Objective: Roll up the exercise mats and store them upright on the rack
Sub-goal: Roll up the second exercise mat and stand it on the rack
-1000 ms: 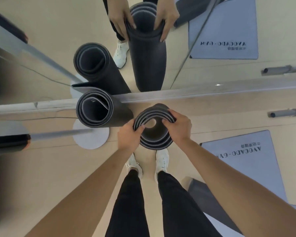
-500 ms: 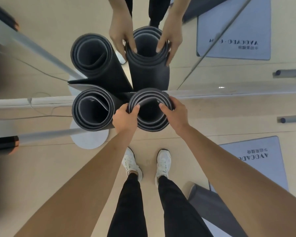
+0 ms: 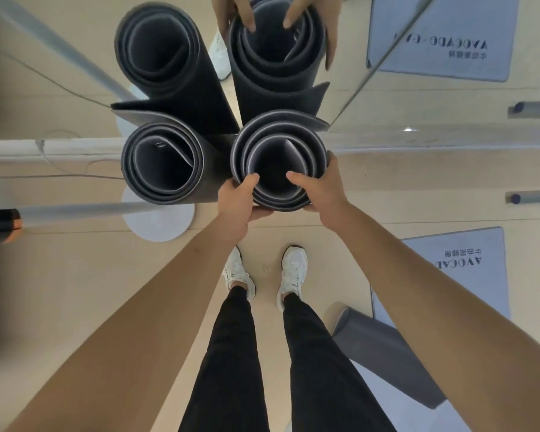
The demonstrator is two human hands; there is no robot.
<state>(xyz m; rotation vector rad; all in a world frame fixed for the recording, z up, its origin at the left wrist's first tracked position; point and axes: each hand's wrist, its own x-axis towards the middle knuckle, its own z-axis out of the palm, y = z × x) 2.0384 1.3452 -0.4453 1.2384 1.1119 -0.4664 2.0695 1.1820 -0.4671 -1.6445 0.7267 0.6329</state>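
I look straight down on two dark rolled mats standing upright against a mirror wall. The right rolled mat [image 3: 256, 141] is held at its top rim by both hands. My left hand [image 3: 236, 198] grips the near-left rim with the thumb inside the roll. My right hand [image 3: 320, 185] grips the near-right rim, thumb inside too. This roll has loosened, its outer flap sticking out toward the mirror. The left rolled mat [image 3: 162, 163] stands free beside it, touching or nearly touching. I cannot make out a rack.
The mirror [image 3: 434, 98] doubles the mats and hands. A round white base [image 3: 159, 219] with a pole lies at the left. A grey gym mat [image 3: 468, 260] lies flat at the right, another grey mat [image 3: 384, 350] by my right leg. My white shoes [image 3: 293, 269] stand below the rolls.
Both hands carried the right rolled mat forward to the mirror, beside the left roll. The roll has opened wider and both thumbs now sit inside its rim.
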